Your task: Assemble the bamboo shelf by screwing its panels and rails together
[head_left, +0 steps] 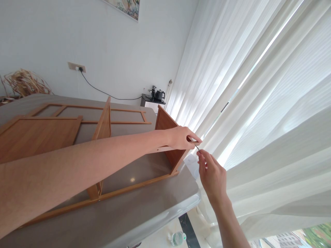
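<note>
Bright, diffuse daylight from right, through curtains point(279, 113); slit between them near-white. Wall point(103, 38), upper left, dimmer. Small glare spot on worktop point(134, 210), lower centre. Shadows soft. Left hand point(178, 137), right hand point(214, 175) fairly sharp. Wide-angle stretch toward edges.

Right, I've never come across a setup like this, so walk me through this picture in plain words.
There is no machine here: the two bare hands belong to a person. The single picture comes from a camera worn on that person's head, looking forward and down, so the arms reach in from below.

On the grey surface lie wooden parts: a flat panel at the left, and, standing up, a middle divider and an end panel.

The right hand pinches a thin rod in its fingertips. The left hand is at the end panel, its fingers curled; exactly what it grasps is hard to tell.
</note>
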{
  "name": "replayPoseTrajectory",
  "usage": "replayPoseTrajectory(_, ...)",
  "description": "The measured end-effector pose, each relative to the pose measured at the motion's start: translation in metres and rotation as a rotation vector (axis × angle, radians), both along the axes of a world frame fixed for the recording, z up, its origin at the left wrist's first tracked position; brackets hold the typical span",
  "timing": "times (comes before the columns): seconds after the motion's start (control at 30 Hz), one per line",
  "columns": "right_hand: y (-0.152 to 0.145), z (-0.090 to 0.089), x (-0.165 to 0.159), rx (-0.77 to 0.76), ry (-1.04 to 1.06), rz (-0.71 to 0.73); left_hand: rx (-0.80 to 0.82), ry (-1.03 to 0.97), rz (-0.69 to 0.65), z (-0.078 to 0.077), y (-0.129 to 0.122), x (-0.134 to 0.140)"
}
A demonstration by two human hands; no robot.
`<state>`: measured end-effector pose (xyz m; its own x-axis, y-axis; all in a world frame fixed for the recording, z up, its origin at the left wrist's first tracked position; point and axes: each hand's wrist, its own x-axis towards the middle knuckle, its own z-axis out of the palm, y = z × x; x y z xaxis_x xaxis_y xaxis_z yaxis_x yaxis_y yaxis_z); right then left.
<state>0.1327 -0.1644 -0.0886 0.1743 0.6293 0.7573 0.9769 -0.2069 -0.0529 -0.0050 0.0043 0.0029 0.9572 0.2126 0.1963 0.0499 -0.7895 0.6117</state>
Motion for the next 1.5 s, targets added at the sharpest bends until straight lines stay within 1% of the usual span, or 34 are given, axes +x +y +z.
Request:
replayPoseTrajectory(0.13, -0.004, 0.003, 0.003, -0.011, -0.044, 0.0, -0.008, 0.003, 0.005, 0.0, -0.001, -0.001)
replayPoseTrajectory(0.3, -0.007, 0.015, 0.006, -0.006, -0.215, -0.008, -0.009, 0.005, 0.008, 0.002, -0.003, -0.002)
replayPoseTrajectory(0.4, -0.007, 0.019, 0.007, -0.014, -0.248, -0.005, -0.002, -0.003, 0.002, 0.0, -0.001, 0.0)
replayPoseTrajectory(0.5, -0.007, 0.019, 0.006, -0.025, -0.227, 0.002, 0.02, -0.02, 0.001, -0.001, 0.001, 0.002)
replayPoseTrajectory(0.6, -0.007, 0.017, 0.007, -0.003, -0.265, -0.017, 0.033, -0.023, 0.01, -0.001, 0.0, 0.002)
replayPoseTrajectory(0.7, -0.006, 0.016, 0.011, 0.021, -0.305, -0.028, 0.018, -0.016, 0.013, -0.001, -0.001, 0.001)
replayPoseTrajectory(0.8, -0.005, 0.016, 0.016, 0.011, -0.312, -0.013, 0.003, -0.012, 0.003, -0.001, 0.0, 0.001)
replayPoseTrajectory(0.87, -0.004, 0.015, 0.017, 0.001, -0.295, -0.005, -0.001, -0.011, -0.005, -0.002, 0.001, 0.001)
replayPoseTrajectory(0.93, -0.004, 0.015, 0.015, -0.01, -0.224, 0.004, 0.002, -0.012, -0.009, -0.002, 0.002, 0.001)
replayPoseTrajectory(1.0, -0.004, 0.015, 0.011, -0.041, -0.053, 0.048, 0.009, -0.01, -0.007, -0.001, 0.002, 0.001)
replayPoseTrajectory(1.1, -0.004, 0.015, 0.001, -0.102, 0.296, 0.148, 0.013, -0.006, 0.005, -0.001, 0.002, 0.001)
replayPoseTrajectory(1.13, -0.004, 0.015, -0.002, -0.111, 0.382, 0.166, 0.016, -0.01, 0.01, -0.002, 0.002, 0.002)
replayPoseTrajectory(1.2, -0.004, 0.015, -0.008, -0.104, 0.462, 0.172, 0.019, -0.02, 0.019, -0.002, 0.001, 0.003)
replayPoseTrajectory(1.3, -0.004, 0.012, -0.012, -0.071, 0.423, 0.149, 0.012, -0.016, 0.026, -0.003, 0.001, 0.003)
replayPoseTrajectory(1.5, 0.0, -0.001, -0.007, 0.045, 0.205, 0.066, 0.003, -0.006, 0.015, -0.001, 0.001, 0.001)
